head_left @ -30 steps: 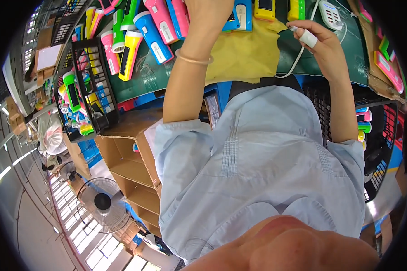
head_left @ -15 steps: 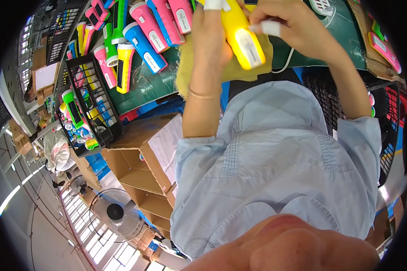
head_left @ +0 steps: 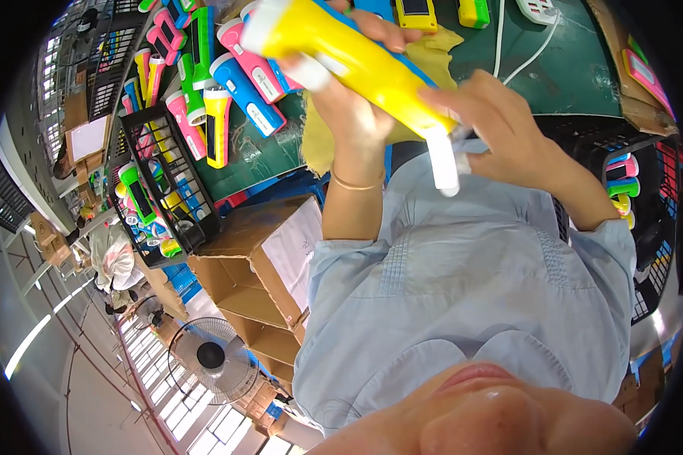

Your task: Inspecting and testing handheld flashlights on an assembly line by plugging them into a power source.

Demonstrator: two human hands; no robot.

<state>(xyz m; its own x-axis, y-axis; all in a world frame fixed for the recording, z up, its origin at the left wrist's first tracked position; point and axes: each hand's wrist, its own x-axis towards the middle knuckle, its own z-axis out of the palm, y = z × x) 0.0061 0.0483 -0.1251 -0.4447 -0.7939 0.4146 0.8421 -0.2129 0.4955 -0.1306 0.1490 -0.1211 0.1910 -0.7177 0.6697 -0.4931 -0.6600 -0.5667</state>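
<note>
My left hand [head_left: 353, 110] is wrapped round a yellow flashlight [head_left: 357, 61] with a white head and a blue strip along one side. It is held tilted above the table, head toward the upper left. A white wrapping covers my left thumb. At the tail, my right hand [head_left: 512, 140] has its fingers closed on the flashlight's end, partly blurred. A white elongated piece [head_left: 442, 163] sticks out from that end; whether it is a folding plug I cannot tell. Beneath lies a yellow cloth [head_left: 319, 140] on the green tabletop [head_left: 561, 83].
Pink, green and blue flashlights, including a blue one [head_left: 247, 95], lie on the table's left. A black crate [head_left: 193, 182] of flashlights stands beside it; another basket [head_left: 645, 296] is at right. A white power strip [head_left: 539, 10] with cables sits at the back. Cardboard shelving [head_left: 273, 265] stands lower left.
The flashlight has been raised and turned, its head now to the upper left. The white piece now shows at its tail. My right hand has come down to that end.
</note>
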